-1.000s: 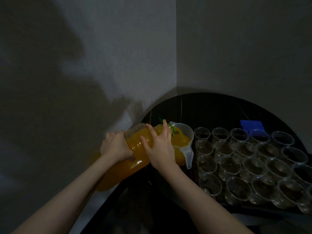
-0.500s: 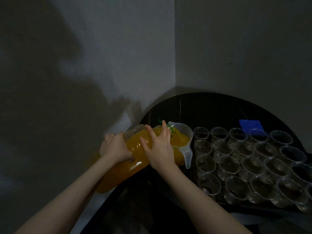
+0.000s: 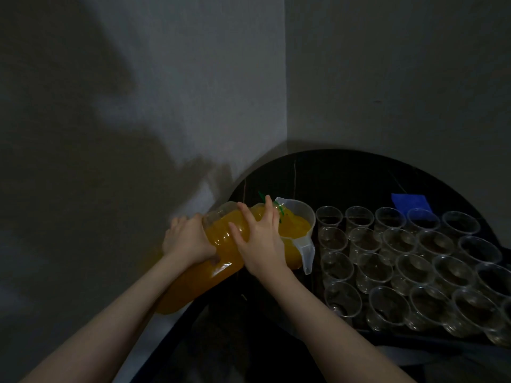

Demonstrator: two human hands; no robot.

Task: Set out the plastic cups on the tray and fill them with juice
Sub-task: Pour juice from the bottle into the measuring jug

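At the left edge of a dark round table (image 3: pixel 345 175), pushed into the corner of two grey walls, a large clear bottle (image 3: pixel 221 244) of orange juice is held tilted, neck down toward a clear plastic jug (image 3: pixel 300 233). The bottle's mouth is placed over the jug's rim, and orange juice can be seen inside the jug. The left hand (image 3: pixel 186 240) is wrapped round the lower body of the bottle, fingers curled against the plastic. The right hand (image 3: pixel 261 240) is laid over the bottle's upper part near the neck, fingers spread and bent round its curve. Just to the right of the jug, many clear plastic cups (image 3: pixel 409 261) are set upright in close rows on a dark tray (image 3: pixel 414 334); no juice is seen in them. Beyond the far row, a blue square (image 3: pixel 410 201) is lying on the table.
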